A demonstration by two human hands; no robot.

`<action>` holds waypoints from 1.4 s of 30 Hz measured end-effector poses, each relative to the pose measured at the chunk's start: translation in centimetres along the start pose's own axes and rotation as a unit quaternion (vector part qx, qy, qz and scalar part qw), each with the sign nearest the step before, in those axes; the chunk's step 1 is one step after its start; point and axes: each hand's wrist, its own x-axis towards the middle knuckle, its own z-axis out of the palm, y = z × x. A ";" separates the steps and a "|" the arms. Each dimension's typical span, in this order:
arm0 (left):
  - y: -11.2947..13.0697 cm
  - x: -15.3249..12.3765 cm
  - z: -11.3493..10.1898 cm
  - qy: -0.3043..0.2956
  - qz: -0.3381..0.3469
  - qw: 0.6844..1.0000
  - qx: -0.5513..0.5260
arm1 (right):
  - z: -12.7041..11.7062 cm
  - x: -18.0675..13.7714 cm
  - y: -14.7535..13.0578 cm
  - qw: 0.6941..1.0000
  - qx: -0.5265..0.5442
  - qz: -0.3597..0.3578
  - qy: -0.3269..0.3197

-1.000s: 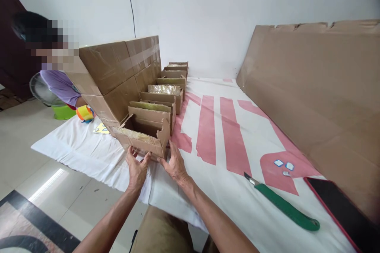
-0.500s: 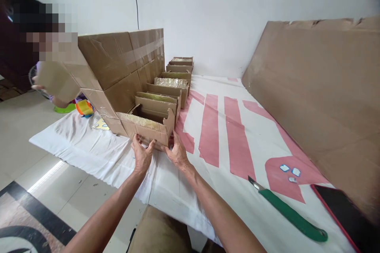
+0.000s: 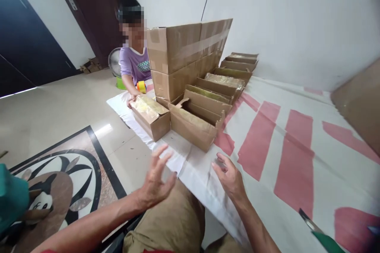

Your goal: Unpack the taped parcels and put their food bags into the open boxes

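My left hand [image 3: 156,180] hovers open, fingers spread, above the near edge of the white sheet [image 3: 267,189], holding nothing. My right hand [image 3: 228,176] is also open and empty, just over the sheet. Both hands are a little short of the nearest open cardboard box [image 3: 194,124], which heads a row of open cardboard boxes [image 3: 225,81] running away from me. A smaller taped box [image 3: 150,114] lies to its left, with another person's hand [image 3: 130,101] resting on it.
Two stacked large sealed cartons [image 3: 184,57] stand left of the row. A person in a purple shirt [image 3: 135,63] sits behind them. A green-handled cutter [image 3: 322,235] lies at the lower right, and cardboard sheet [image 3: 360,101] leans at the right.
My hands have let go of the nearest box and pulled back toward me. The view swung left. The other person has set a small taped box beside the row.
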 end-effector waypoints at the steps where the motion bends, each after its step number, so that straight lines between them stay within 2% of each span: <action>1: -0.4 0.6 -1.6 0.036 -0.012 0.999 0.022 | -0.1 -0.6 -0.5 1.000 -0.003 -0.002 -0.010; 5: -5.5 4.9 -6.4 0.160 -0.118 0.978 0.057 | 0.9 -2.3 -3.2 0.997 0.001 -0.051 -0.059; 9: -10.8 8.5 -8.7 0.209 -0.213 0.954 0.012 | 2.3 -2.4 -4.9 0.996 0.004 -0.073 -0.059; 13: -13.7 10.9 -9.6 0.238 -0.255 0.937 -0.023 | 3.0 -1.9 -5.2 0.996 0.004 -0.070 -0.054; 18: -16.2 14.5 -9.7 0.236 -0.302 0.921 -0.074 | 4.0 -1.0 -6.1 0.995 0.005 -0.074 -0.067; 23: -18.5 16.8 -8.5 0.225 -0.334 0.908 -0.117 | 7.4 0.8 -8.1 0.989 0.023 -0.092 -0.109; 26: -18.9 17.6 -8.0 0.216 -0.331 0.908 -0.139 | 10.6 2.6 -9.8 0.984 0.035 -0.103 -0.138; 29: -18.4 17.6 -8.3 0.212 -0.332 0.907 -0.149 | 13.9 3.9 -11.7 0.980 0.045 -0.111 -0.157; 31: -17.9 17.0 -9.2 0.212 -0.338 0.905 -0.147 | 15.7 3.9 -12.9 0.978 0.051 -0.120 -0.165; 34: -16.8 15.0 -11.4 0.215 -0.347 0.902 -0.138 | 17.3 2.3 -14.3 0.974 0.063 -0.133 -0.172; 38: -14.8 11.1 -14.1 0.196 -0.361 0.907 -0.098 | 16.9 -1.9 -14.8 0.972 0.065 -0.140 -0.175; 40: -13.3 9.2 -14.5 0.178 -0.365 0.911 -0.073 | 15.3 -4.1 -14.6 0.973 0.059 -0.140 -0.174; 42: -11.3 7.6 -14.1 0.153 -0.364 0.917 -0.056 | 12.7 -6.0 -14.3 0.974 0.056 -0.135 -0.171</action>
